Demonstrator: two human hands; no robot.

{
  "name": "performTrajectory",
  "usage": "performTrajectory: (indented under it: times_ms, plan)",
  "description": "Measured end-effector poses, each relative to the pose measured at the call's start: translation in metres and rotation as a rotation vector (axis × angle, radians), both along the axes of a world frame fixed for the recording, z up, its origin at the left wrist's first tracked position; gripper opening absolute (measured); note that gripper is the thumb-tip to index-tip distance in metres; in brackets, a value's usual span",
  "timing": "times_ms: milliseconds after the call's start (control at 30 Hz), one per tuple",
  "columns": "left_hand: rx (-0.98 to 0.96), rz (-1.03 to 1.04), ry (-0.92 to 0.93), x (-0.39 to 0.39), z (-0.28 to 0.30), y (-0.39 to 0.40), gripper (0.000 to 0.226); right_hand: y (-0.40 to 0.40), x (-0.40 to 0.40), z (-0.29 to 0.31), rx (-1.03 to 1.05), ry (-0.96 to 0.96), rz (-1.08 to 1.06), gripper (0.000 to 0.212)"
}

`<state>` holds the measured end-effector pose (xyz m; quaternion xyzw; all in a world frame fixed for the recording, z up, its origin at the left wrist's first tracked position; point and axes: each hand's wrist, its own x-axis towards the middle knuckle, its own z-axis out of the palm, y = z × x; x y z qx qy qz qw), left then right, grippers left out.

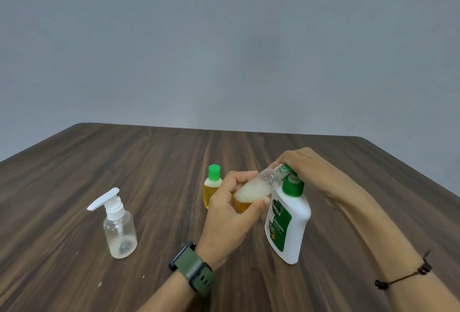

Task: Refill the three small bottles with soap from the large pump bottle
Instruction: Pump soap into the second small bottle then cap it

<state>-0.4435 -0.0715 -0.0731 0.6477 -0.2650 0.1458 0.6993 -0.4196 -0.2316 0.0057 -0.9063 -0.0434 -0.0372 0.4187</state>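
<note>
The left hand [231, 202] grips a small clear bottle [254, 189], tilted with its open neck up-right against the Dettol pump bottle's [288, 224] nozzle; the right hand [302, 164] curls over that pump head.

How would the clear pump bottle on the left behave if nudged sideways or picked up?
The clear pump bottle looks nearly empty, only residue at the bottom, so probably light and easy to slide on the smooth table. Its tall white pump head overhangs to one side, so a high push might tip it. The thin-looking plastic may flex under a firm squeeze.
</note>
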Motion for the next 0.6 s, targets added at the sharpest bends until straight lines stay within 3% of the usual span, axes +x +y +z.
performTrajectory:
  times_ms: [267,600]
  plan:
    - [0.016,-0.006,0.006,0.001,-0.001,-0.001,0.034,0.001,0.000,-0.004,-0.065,-0.012,-0.031,0.062]
    - [-0.026,-0.007,0.004,0.005,-0.001,-0.004,0.038,-0.001,-0.001,0.013,-0.148,0.034,-0.039,0.040]
